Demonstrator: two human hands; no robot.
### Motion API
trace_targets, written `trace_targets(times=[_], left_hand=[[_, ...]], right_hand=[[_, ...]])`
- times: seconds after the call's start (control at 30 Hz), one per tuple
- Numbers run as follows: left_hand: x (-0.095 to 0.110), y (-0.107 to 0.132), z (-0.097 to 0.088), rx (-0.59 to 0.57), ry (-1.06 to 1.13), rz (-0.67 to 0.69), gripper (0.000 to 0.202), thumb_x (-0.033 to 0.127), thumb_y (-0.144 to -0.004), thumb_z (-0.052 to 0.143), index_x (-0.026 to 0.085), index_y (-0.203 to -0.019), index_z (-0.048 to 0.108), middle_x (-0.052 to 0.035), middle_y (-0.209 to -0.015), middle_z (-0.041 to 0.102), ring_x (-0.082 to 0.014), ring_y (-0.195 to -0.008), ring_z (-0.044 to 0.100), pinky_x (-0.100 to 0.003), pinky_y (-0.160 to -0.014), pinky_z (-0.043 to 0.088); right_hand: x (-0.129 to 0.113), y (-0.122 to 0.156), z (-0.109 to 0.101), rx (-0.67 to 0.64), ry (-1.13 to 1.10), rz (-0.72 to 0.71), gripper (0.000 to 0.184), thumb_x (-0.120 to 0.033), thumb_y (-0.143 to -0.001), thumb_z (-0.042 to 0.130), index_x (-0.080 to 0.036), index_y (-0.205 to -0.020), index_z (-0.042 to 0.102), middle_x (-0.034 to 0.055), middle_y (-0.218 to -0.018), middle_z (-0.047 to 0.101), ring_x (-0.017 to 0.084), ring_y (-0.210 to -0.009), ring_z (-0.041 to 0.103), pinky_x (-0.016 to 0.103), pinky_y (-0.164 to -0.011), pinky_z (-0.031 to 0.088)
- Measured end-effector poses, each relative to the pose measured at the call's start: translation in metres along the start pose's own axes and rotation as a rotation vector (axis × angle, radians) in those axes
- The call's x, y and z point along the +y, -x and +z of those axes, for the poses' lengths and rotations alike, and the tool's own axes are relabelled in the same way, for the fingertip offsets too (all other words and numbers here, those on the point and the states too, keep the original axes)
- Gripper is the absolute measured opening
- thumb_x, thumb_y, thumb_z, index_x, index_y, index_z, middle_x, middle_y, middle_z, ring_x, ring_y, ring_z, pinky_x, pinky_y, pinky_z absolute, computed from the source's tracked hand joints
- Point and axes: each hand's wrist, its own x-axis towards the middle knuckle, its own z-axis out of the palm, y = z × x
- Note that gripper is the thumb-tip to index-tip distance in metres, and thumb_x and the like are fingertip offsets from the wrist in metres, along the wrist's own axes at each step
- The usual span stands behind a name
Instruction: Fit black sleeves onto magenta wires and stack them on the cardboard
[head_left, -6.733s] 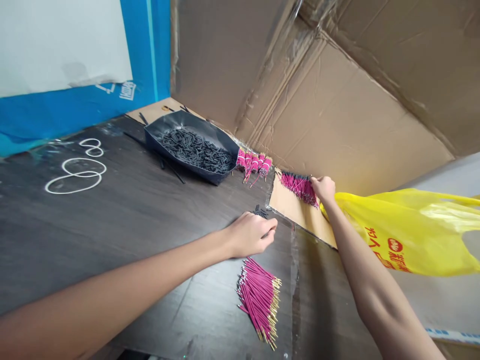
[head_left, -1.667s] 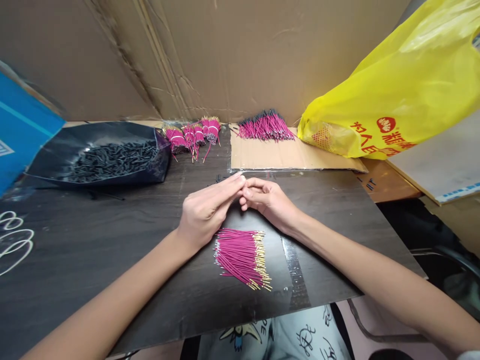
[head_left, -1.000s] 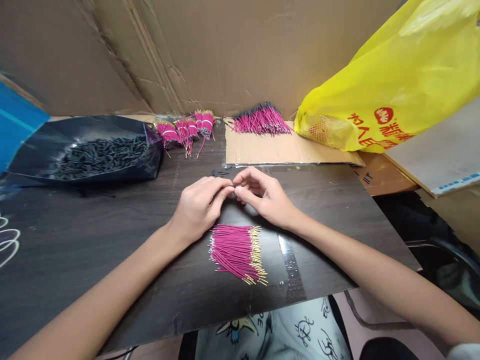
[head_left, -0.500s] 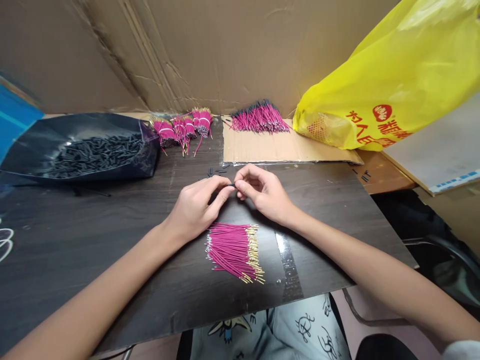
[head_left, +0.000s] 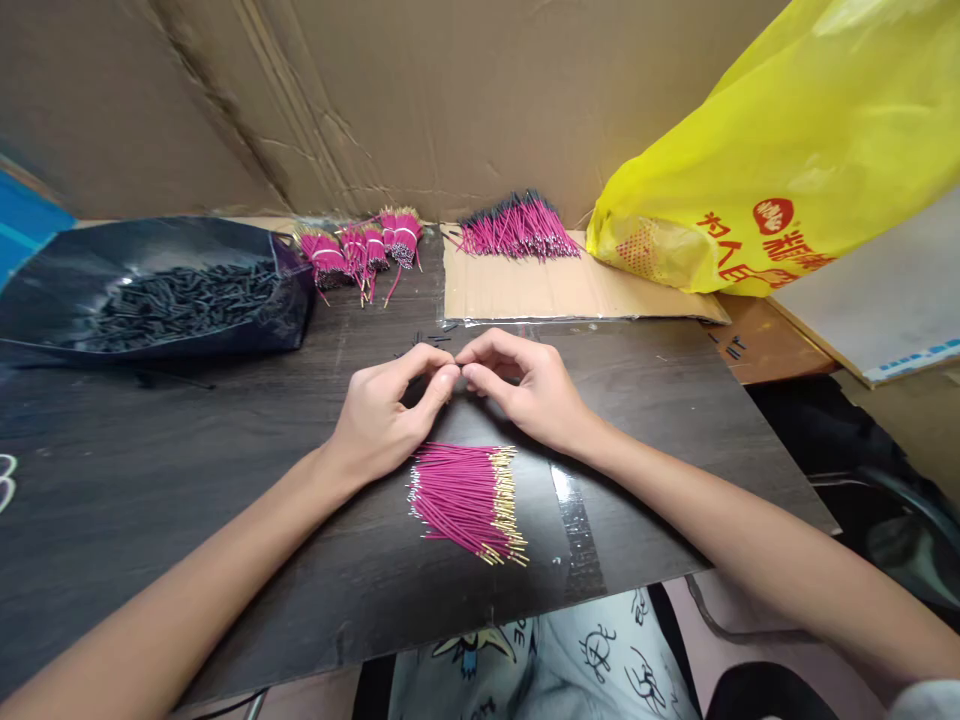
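Above the dark table my left hand (head_left: 386,405) and my right hand (head_left: 536,392) meet fingertip to fingertip, each in a pinch. A short black tube shows as only a dark speck where they meet; the fingers hide the rest, and whatever else the right fingers hold. Just below the hands lies a fanned pile of pink wires (head_left: 461,498), with golden ends to the right and silvery ends to the left. Behind the fingertips a few loose black tubes (head_left: 439,337) lie on the tabletop.
A black bag (head_left: 296,325) of short black tubes stands open at the left. Tied bundles of pink wires (head_left: 322,252) sit beside it. Black-tipped pink wires (head_left: 521,228) rest on a cardboard sheet (head_left: 525,290), near a yellow plastic bag (head_left: 697,200). A cardboard wall (head_left: 450,100) closes off the back.
Both hands have drawn closer together, with the right fingertips shifted slightly left against the left ones. The dark tube visible between them before is now almost covered. The view has tilted slightly.
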Motion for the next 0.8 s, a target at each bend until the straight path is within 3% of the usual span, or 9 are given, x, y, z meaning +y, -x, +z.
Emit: trace_targets(times=[0.23,0.53,0.67,0.8], left_hand=[[-0.002,-0.002,-0.004,-0.117,0.257,-0.178,0.030,0.038,-0.106,0.053,0.018,-0.086,0.065,0.0006,-0.070,0.067,-0.0144,-0.065,0.061,-0.027,-0.066,0.046],[-0.002,-0.003,0.006,-0.184,0.712,-0.239,0.032,0.038,-0.105,0.057,0.019,-0.079,0.059,0.0003,-0.064,0.059,-0.0161,-0.062,0.060,-0.030,-0.064,0.053],[-0.001,-0.003,0.006,-0.189,0.644,-0.239,0.037,0.040,-0.105,0.056,0.019,-0.075,0.058,0.0008,-0.061,0.056,-0.0164,-0.060,0.058,-0.031,-0.062,0.050],[0.000,-0.004,0.000,-0.097,0.332,-0.197,0.037,0.037,-0.103,0.057,0.019,-0.071,0.058,0.0011,-0.064,0.055,-0.0149,-0.061,0.049,-0.030,-0.060,0.040]], right_hand=[[0.005,-0.003,0.004,-0.018,-0.299,0.164,0.020,-0.034,-0.089,0.073,-0.017,-0.097,0.066,0.0006,-0.084,0.068,0.011,-0.072,0.063,0.028,-0.071,0.054],[0.002,-0.003,0.000,-0.059,-0.446,0.188,0.025,-0.035,-0.085,0.079,-0.017,-0.095,0.065,0.0019,-0.083,0.070,0.012,-0.072,0.066,0.028,-0.072,0.056],[-0.001,-0.002,-0.002,-0.073,-0.386,0.172,0.024,-0.036,-0.088,0.077,-0.017,-0.095,0.064,0.0020,-0.086,0.069,0.012,-0.074,0.066,0.029,-0.074,0.056],[-0.001,-0.005,-0.014,-0.036,-0.240,0.102,0.021,-0.034,-0.089,0.075,-0.016,-0.095,0.066,0.0008,-0.083,0.066,0.011,-0.070,0.062,0.028,-0.070,0.053]])
